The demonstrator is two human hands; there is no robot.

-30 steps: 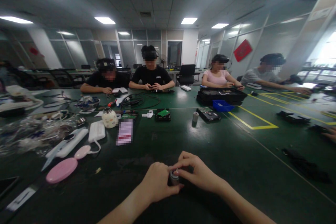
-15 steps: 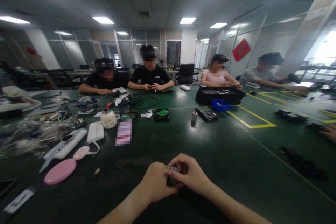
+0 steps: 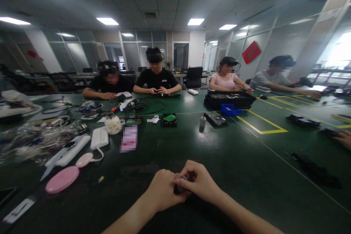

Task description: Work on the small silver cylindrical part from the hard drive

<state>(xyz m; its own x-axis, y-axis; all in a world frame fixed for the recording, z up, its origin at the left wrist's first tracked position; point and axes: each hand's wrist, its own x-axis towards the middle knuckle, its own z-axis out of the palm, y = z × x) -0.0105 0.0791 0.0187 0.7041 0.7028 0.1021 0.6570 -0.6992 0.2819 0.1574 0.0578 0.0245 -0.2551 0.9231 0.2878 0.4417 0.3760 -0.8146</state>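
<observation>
Close in front of me, my left hand (image 3: pixel 166 190) curls its fingers around a small dark-grey round object (image 3: pixel 179 189), mostly hidden between my hands. From the other side, my right hand (image 3: pixel 199 180) pinches the top of the same object with thumb and fingers. Both hands are low over the green table (image 3: pixel 153 153) and touch each other at the fingertips. Farther out stands a small grey metal cylinder (image 3: pixel 203 121), upright, beside a hard drive (image 3: pixel 216 119).
To the left lie a pink oval item (image 3: pixel 62 180), a white power bank (image 3: pixel 99 138), a cream jar (image 3: pixel 113 123) and a pile of plastic bags (image 3: pixel 41 139). A blue tray (image 3: pixel 231 109) sits by black trays (image 3: pixel 229 99). Several people sit across the table.
My right fingers have shifted slightly over the top of the grey object, covering more of it. Both hands otherwise stay in the same place.
</observation>
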